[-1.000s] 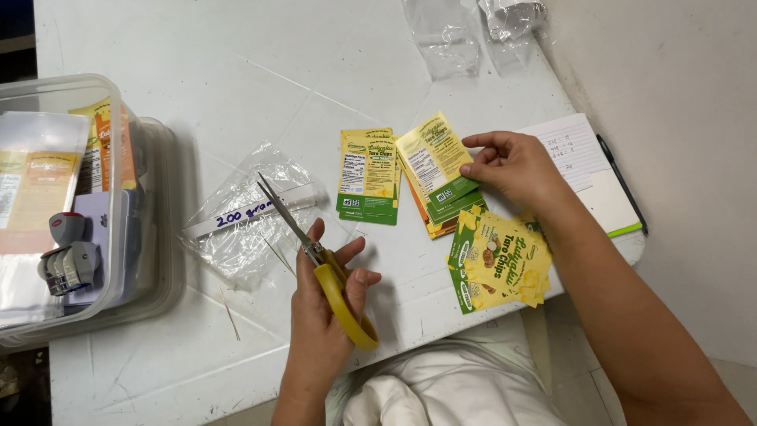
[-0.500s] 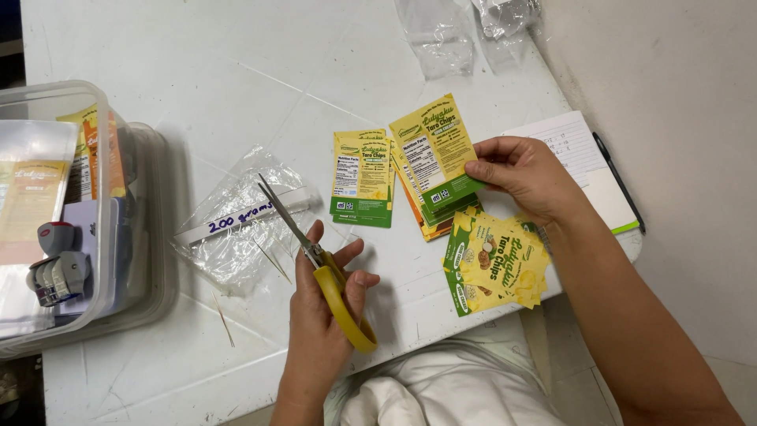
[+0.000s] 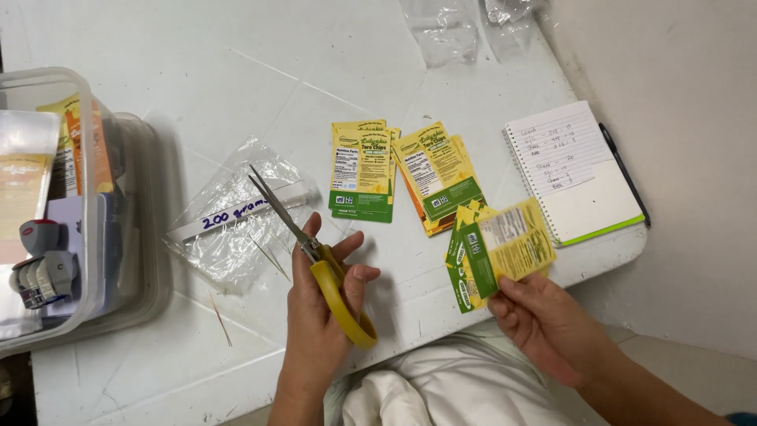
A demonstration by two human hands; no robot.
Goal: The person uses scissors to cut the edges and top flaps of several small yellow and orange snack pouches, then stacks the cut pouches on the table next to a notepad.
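Observation:
My left hand (image 3: 319, 315) grips scissors (image 3: 315, 256) with a yellow handle, blades closed and pointing up-left over a clear plastic bag (image 3: 233, 225) that has a white handwritten strip. My right hand (image 3: 544, 323) holds a yellow-and-green printed label (image 3: 509, 248) by its lower edge, near the table's front edge. It hangs above a small pile of the same labels (image 3: 461, 272). Two more label stacks lie flat mid-table, one (image 3: 361, 170) on the left and one (image 3: 438, 177) beside it.
A clear plastic tub (image 3: 95, 213) with packets and a stamp tool stands at the left. A spiral notebook (image 3: 579, 177) with a pen (image 3: 624, 175) lies at the right, next to a wall. Empty clear bags (image 3: 449, 28) lie at the far edge. White cloth (image 3: 426, 394) is on my lap.
My right hand lifted a label from the mid-table stack and brought it down toward the front edge. My left hand and the scissors stayed in place.

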